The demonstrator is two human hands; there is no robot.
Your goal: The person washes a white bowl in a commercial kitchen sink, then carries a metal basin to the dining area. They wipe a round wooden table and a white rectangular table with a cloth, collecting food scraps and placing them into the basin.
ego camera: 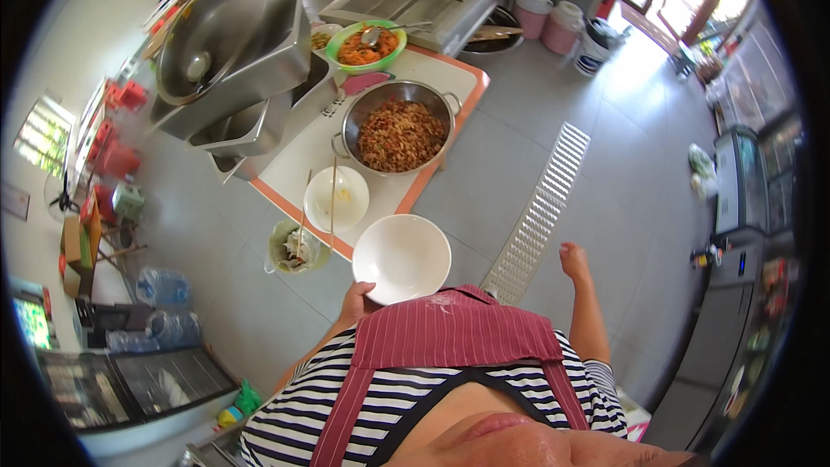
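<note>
My left hand grips the rim of a white bowl, thumb over the edge, in front of my apron. The bowl's inside looks empty. Off to the other side, my right hand hangs over the floor with nothing visible in it; its fingers are mostly hidden. Before me stands a table with an orange edge. On it are a two-handled steel basin of chopped brown food and a second white bowl with a little yellowish food in it. Chopsticks lie across that bowl.
Steel pans are stacked on the table's left, topped by a large metal bowl. Beyond the basin sits a green-rimmed bowl of orange food with a spoon. A lined bin stands below the near corner. A drain grate crosses the floor.
</note>
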